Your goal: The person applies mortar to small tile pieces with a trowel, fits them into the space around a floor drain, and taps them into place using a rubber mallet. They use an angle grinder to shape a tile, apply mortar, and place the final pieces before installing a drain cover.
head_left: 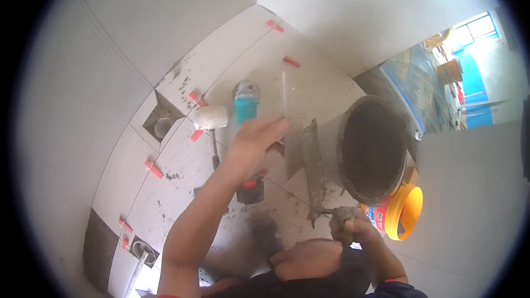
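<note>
My left hand (262, 140) is closed around the dark reddish handle of a flat trowel, whose thin plate (294, 132) is smeared by motion. Beside it, a mortar-coated trowel (314, 171) stands nearly edge-on, its crusted grip in my right hand (361, 227). Just right of that blade is a big bucket (333, 154), crusted grey around its rim and dark inside. Beneath my left wrist lies a teal power tool (246, 109) with a round pale head; my hand hides its middle. A white-headed mallet (211, 117) rests left of it.
Pale floor tiles (182, 182) carry several red levelling wedges (153, 169) and mortar specks. A square cutout (161, 117) and a drain opening (144, 251) are at the left. A yellow bucket (409, 209) stands near my right arm. Walls enclose the floor; a doorway opens far right.
</note>
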A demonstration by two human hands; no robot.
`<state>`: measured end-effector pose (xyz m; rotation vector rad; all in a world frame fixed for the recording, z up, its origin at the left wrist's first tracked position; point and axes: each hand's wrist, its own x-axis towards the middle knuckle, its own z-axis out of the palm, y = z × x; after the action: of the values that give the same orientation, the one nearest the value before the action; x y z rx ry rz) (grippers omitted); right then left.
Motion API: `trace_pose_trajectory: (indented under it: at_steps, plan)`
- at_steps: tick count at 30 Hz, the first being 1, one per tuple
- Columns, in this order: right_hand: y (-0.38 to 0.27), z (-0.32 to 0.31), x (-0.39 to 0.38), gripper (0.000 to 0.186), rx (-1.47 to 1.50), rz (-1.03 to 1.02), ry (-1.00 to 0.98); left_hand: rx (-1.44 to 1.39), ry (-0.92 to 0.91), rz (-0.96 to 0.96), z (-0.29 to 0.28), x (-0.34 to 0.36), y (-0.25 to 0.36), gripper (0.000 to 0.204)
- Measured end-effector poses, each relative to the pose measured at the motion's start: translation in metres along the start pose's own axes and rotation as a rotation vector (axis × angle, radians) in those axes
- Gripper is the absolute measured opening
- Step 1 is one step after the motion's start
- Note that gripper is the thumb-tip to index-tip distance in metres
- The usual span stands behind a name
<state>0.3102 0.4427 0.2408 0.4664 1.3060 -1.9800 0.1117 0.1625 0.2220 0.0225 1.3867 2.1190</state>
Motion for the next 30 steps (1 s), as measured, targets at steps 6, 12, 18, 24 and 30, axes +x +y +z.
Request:
trace_pose_trajectory:
  at_steps: [6, 12, 18, 24, 30]
  plan:
    - [-0.005, 0.009, 0.014, 0.045, -0.09, 0.063, -0.009, -0.055, 0.05, 0.039, -0.011, -0.001, 0.013, 0.038]
    - [-0.013, 0.021, 0.013, 0.045, -0.17, 0.116, 0.115, -0.115, 0.137, 0.185, -0.029, 0.001, 0.012, 0.035]
    - [-0.033, 0.052, 0.021, 0.045, -0.246, 0.089, 0.206, -0.03, 0.203, 0.276, -0.042, -0.005, 0.013, 0.03]
    - [-0.018, 0.036, 0.033, 0.039, -0.125, 0.151, 0.062, 0.023, 0.29, 0.355, -0.034, -0.008, 0.011, 0.03]
    - [-0.018, 0.053, 0.024, 0.031, -0.264, 0.168, 0.253, -0.061, 0.385, 0.383, -0.061, -0.006, 0.01, 0.029]
